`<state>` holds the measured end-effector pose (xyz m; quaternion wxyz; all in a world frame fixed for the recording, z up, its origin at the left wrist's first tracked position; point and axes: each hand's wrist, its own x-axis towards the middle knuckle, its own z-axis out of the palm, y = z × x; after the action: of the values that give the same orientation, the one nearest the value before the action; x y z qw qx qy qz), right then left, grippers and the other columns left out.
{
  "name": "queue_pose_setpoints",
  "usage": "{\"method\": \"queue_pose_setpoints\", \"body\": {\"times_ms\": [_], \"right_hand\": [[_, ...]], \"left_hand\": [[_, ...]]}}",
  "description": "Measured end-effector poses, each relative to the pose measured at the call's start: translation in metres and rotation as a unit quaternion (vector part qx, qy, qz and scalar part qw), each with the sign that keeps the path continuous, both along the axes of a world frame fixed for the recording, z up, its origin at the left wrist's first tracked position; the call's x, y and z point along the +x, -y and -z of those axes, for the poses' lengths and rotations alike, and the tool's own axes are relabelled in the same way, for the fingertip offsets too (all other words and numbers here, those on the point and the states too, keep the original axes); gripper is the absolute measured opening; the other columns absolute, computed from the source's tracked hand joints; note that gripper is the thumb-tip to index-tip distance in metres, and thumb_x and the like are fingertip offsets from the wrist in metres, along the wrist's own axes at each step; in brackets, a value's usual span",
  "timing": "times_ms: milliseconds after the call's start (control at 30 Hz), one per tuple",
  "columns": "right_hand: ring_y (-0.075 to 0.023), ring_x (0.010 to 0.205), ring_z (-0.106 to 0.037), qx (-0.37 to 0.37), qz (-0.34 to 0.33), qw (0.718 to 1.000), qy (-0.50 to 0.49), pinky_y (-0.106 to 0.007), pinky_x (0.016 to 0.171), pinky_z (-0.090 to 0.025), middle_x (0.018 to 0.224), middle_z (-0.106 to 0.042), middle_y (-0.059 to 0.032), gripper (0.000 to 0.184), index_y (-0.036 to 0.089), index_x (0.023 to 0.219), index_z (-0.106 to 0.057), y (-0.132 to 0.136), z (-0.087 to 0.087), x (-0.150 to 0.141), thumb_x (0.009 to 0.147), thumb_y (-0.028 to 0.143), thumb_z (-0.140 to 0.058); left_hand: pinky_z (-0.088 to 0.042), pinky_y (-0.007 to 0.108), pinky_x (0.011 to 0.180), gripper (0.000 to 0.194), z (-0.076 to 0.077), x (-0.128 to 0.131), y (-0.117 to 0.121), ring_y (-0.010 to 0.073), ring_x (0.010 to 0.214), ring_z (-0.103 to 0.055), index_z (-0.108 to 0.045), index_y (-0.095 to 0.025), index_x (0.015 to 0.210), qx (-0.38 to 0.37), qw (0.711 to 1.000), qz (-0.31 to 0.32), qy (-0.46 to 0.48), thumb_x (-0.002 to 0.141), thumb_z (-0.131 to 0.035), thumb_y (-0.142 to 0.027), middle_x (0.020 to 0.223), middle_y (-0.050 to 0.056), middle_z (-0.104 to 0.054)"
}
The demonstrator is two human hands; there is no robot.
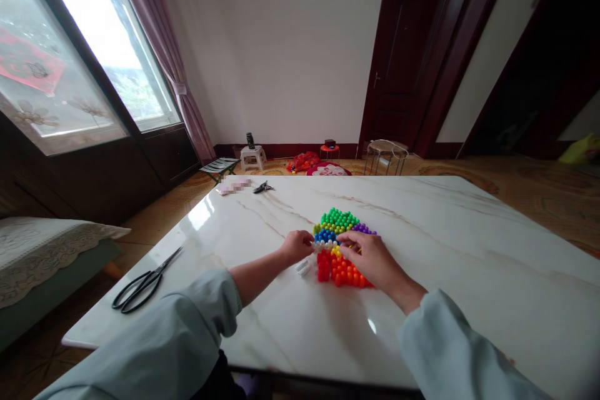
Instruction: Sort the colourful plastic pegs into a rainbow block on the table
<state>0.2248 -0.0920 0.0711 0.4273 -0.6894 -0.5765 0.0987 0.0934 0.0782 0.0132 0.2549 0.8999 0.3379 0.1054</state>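
Note:
A cluster of coloured plastic beads (338, 225) lies on the white marble table (469, 250): green at the far side, purple and blue in the middle, a white row, yellow, then red and orange nearest me. My left hand (296, 246) is closed at the cluster's left edge, its fingertips pinching by the white and blue beads. My right hand (368, 254) rests over the right side of the cluster, fingers curled and pinching at the white row near the yellow beads. What either pinch holds is too small to make out. A small white piece (303, 268) lies just below my left hand.
Black scissors (143, 283) lie near the table's left edge. A small dark tool (262, 187) and a blurred flat item (234, 185) sit at the far left corner. Beyond the table are small stools (252, 157), a metal stand (385, 156) and a dark wooden door (412, 50).

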Motion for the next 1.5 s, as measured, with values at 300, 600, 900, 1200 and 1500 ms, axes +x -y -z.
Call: {"method": "queue_pose_setpoints", "body": {"times_ms": [300, 600, 900, 1200, 1500], "right_hand": [[-0.0173, 0.074, -0.065, -0.007, -0.004, 1.0, 0.006, -0.028, 0.072, -0.052, 0.086, -0.071, -0.0033, 0.02, 0.019, 0.093, -0.07, 0.0, 0.0, 0.002, 0.078, 0.022, -0.057], [-0.0163, 0.076, -0.065, -0.014, -0.014, 1.0, 0.001, -0.027, 0.071, -0.05, 0.086, -0.071, -0.0013, 0.017, 0.02, 0.09, -0.07, 0.0, 0.003, 0.003, 0.079, 0.023, -0.058], [-0.0162, 0.077, -0.065, -0.02, -0.022, 1.0, -0.007, -0.026, 0.071, -0.049, 0.086, -0.071, -0.0007, 0.016, 0.021, 0.089, -0.07, -0.001, 0.007, 0.005, 0.079, 0.023, -0.058], [-0.0165, 0.075, -0.064, -0.029, -0.026, 0.999, -0.011, -0.027, 0.07, -0.049, 0.087, -0.071, -0.001, 0.015, 0.021, 0.088, -0.07, -0.001, 0.006, 0.003, 0.079, 0.024, -0.058], [-0.0162, 0.073, -0.064, -0.035, -0.026, 0.999, -0.01, -0.027, 0.07, -0.049, 0.086, -0.071, -0.0012, 0.017, 0.021, 0.089, -0.07, -0.001, 0.005, 0.002, 0.078, 0.023, -0.058]], "left_hand": [[-0.047, 0.022, 0.067, 0.024, -0.02, -0.022, -0.008, 0.015, 0.072, -0.063, -0.072, -0.02, 0.085, -0.008, 0.993, 0.065, -0.102, 0.062, -0.075, -0.028, 0.076, -0.001, -0.069], [-0.047, 0.025, 0.068, 0.046, -0.014, -0.025, 0.003, 0.0203, 0.082, -0.064, -0.069, -0.023, 0.099, 0.027, 0.967, 0.109, -0.23, 0.055, -0.082, -0.028, 0.085, 0.0, -0.069], [-0.046, 0.024, 0.07, 0.02, -0.021, -0.026, -0.009, 0.019, 0.085, -0.063, -0.071, -0.022, 0.08, 0.062, 0.978, 0.067, -0.189, 0.063, -0.077, -0.029, 0.086, 0.002, -0.068], [-0.043, 0.02, 0.067, 0.028, -0.011, -0.022, -0.009, 0.0125, 0.074, -0.061, -0.069, -0.02, 0.093, 0.052, 0.995, 0.054, -0.071, 0.067, -0.066, -0.012, 0.081, -0.001, -0.067], [-0.045, 0.022, 0.063, 0.021, 0.0, -0.014, -0.001, 0.0122, 0.067, -0.061, -0.064, -0.015, 0.086, -0.013, 1.0, -0.008, 0.006, 0.065, -0.066, -0.013, 0.071, -0.001, -0.066]]}}
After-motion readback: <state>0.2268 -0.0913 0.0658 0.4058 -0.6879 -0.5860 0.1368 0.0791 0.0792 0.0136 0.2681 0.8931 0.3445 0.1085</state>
